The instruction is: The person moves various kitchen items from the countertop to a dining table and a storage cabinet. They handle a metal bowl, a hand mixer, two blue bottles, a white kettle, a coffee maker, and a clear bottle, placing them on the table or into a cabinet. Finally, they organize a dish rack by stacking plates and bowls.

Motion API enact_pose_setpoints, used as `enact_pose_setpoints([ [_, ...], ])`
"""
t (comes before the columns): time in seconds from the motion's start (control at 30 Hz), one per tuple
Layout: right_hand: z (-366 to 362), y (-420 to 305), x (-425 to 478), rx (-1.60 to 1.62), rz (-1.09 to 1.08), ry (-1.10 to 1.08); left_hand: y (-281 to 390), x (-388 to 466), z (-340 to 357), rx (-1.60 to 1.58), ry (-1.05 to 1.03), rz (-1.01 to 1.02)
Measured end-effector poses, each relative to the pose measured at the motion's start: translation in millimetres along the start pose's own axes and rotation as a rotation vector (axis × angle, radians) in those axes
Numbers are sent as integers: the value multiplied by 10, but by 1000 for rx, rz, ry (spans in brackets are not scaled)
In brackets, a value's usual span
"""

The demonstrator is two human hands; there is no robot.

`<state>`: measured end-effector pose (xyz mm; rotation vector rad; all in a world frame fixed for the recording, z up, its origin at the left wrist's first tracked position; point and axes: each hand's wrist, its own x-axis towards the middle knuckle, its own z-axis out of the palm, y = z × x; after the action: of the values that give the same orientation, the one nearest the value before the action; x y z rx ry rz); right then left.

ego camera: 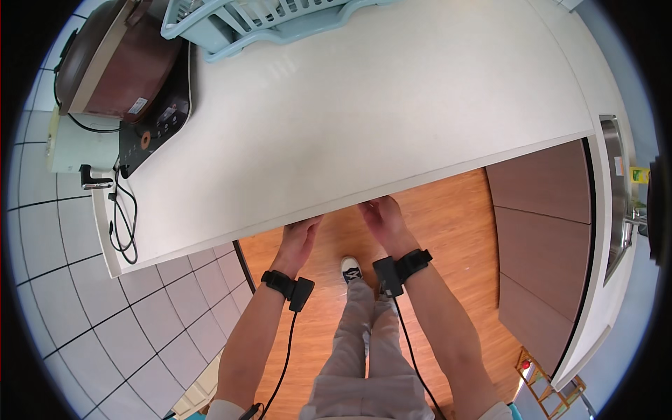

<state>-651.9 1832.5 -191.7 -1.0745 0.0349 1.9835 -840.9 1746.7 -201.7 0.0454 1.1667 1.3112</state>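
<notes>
A white countertop (367,105) spans the view before me. Its front edge hides the fingertips of both hands. My left hand (300,241) is at the edge left of centre, palm turned inward. To its right, my right hand (384,220) is at the same edge with its fingers curled. Whether either hand holds something under the counter cannot be seen. Each wrist wears a black strap with a small box and a cable, one on the left wrist (286,287) and one on the right wrist (401,270).
A brown lidded pot (131,79) stands on a black induction cooktop (163,123) at the far left. Below it lies a black cable (134,231). A light-blue dish rack (273,26) is at the back. Brown cabinet fronts (541,220) and a steel sink (614,194) are at the right.
</notes>
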Motion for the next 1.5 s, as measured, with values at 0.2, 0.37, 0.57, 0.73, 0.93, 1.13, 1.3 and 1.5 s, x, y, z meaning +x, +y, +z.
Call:
enact_pose_setpoints([
  [0.2,-247,75,0,-44,16,-117,42,-44,-13,10,-89,-56],
  [0.37,-413,88,-80,-15,49,-57,23,-225,117,91,-57,-45],
  [0.57,-246,51,-311,-34,68,-39,-72,-454,150,137,-57,-143],
  [0.73,-163,48,-227,102,90,-72,-43,-826,276,254,-102,-172],
  [0.93,-120,-129,-351,-166,105,-37,244,-1440,341,376,-116,-123],
  [1.13,-223,-99,-1247,-498,168,-72,595,-2152,345,347,-84,-34],
  [1.3,-224,-103,-1243,-1509,-182,-175,702,-2462,356,333,-100,5],
  [1.5,303,49,-726,-2168,-377,-151,673,-2557,136,346,-75,2],
])
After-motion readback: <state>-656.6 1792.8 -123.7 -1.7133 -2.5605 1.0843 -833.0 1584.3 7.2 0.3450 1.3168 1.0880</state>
